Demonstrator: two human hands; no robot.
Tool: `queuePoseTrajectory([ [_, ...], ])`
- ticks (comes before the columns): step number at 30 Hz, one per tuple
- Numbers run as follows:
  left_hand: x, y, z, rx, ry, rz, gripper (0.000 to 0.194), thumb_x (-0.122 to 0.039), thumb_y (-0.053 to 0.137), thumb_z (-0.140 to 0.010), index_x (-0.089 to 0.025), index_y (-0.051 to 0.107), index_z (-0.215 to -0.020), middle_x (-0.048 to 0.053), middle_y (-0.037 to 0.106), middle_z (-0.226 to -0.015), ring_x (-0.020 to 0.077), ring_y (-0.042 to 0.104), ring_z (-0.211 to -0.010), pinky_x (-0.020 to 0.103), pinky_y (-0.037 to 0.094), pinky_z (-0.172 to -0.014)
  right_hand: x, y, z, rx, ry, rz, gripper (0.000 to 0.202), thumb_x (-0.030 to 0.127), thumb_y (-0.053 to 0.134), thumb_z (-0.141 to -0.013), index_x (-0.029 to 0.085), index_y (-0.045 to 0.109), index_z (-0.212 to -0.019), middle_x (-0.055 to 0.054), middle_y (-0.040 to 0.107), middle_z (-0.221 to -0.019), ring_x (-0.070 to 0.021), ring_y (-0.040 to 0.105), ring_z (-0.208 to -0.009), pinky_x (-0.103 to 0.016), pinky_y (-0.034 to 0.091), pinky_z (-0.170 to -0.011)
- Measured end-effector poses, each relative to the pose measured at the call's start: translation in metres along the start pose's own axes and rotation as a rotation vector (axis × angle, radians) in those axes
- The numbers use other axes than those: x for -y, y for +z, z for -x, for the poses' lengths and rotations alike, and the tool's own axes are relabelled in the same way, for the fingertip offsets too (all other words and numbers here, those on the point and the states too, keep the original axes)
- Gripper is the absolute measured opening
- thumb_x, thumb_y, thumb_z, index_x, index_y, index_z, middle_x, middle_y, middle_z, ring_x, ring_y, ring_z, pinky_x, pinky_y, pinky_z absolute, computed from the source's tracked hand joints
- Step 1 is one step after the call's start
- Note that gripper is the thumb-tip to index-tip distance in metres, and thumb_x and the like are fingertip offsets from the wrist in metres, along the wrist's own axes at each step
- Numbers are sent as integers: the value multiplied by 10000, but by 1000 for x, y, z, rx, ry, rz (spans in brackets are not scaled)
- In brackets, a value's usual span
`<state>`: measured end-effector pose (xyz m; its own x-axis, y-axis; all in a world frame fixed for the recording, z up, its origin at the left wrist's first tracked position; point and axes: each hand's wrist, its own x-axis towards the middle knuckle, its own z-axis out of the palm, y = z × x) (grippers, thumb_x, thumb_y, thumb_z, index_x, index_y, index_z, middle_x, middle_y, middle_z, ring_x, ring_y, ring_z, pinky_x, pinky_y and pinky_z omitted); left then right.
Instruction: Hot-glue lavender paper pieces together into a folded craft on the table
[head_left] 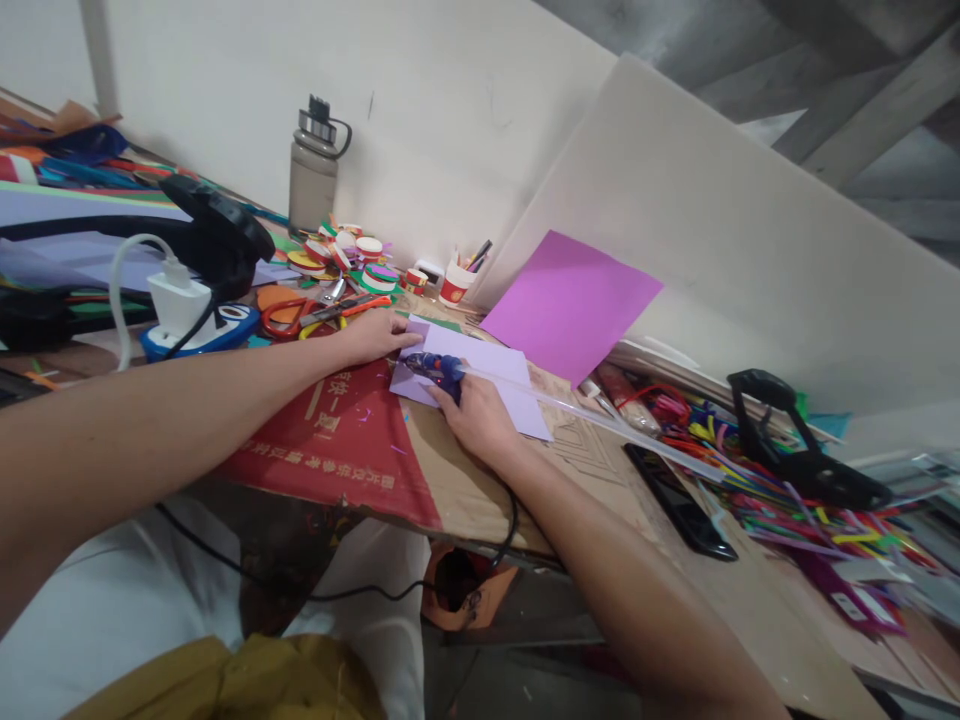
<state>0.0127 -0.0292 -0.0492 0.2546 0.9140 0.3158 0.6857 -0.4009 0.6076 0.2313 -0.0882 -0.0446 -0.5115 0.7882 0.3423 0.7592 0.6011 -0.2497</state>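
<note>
My right hand (480,412) is wrapped round a blue hot glue gun (444,372), with a long clear glue stick (592,412) sticking out of its back end. The gun's nozzle points left, over the left end of a lilac sheet of paper (517,385). Fingers stretched out, my left hand (379,335) rests at the upper left edge of that sheet. The sheet lies on a flattened cardboard piece with a red printed part (352,440). A black cord runs down from the glue gun past the table edge.
Scissors with red handles (289,318) and a power strip (202,330) lie at left. Behind stand a water bottle (313,175), several small paper drums (367,262) and a pen cup (455,285). A purple sheet (574,305) leans on the board. At right lie a phone (679,500) and pipe cleaners (750,490).
</note>
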Motion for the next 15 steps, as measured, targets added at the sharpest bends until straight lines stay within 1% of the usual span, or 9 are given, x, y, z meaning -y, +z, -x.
queuePoseTrajectory([
  [5, 3, 0, -2, 3, 47, -55, 410, -510, 485, -824, -161, 542, -616, -25, 504, -567, 109, 425, -550, 248, 279, -542, 3, 1, 0, 19, 19, 41, 300, 383, 450, -936, 156, 516, -1121, -125, 668, -1012, -253, 642, -913, -326, 448, -775],
  [9, 3, 0, -2, 22, 73, -32, 391, -501, 507, -807, -161, 527, -617, -25, 498, -578, 108, 421, -557, 248, 276, -552, 4, -3, 3, 37, 26, 44, 285, 390, 451, -936, 170, 504, -1110, -108, 669, -993, -242, 643, -887, -319, 446, -758],
  [12, 1, -1, 0, 8, 69, -44, 372, -465, 505, -806, -160, 516, -594, -20, 488, -561, 114, 426, -561, 252, 275, -556, 3, -7, 6, 41, 27, 39, 280, 386, 452, -939, 176, 502, -1116, -108, 663, -1011, -236, 637, -916, -312, 443, -770],
  [15, 0, -1, 2, 4, 76, -53, 356, -451, 502, -807, -157, 535, -610, -14, 511, -581, 115, 435, -565, 254, 279, -558, 0, -8, 9, 24, 25, 35, 304, 384, 449, -942, 162, 498, -1145, -124, 654, -1050, -242, 624, -971, -315, 440, -797],
])
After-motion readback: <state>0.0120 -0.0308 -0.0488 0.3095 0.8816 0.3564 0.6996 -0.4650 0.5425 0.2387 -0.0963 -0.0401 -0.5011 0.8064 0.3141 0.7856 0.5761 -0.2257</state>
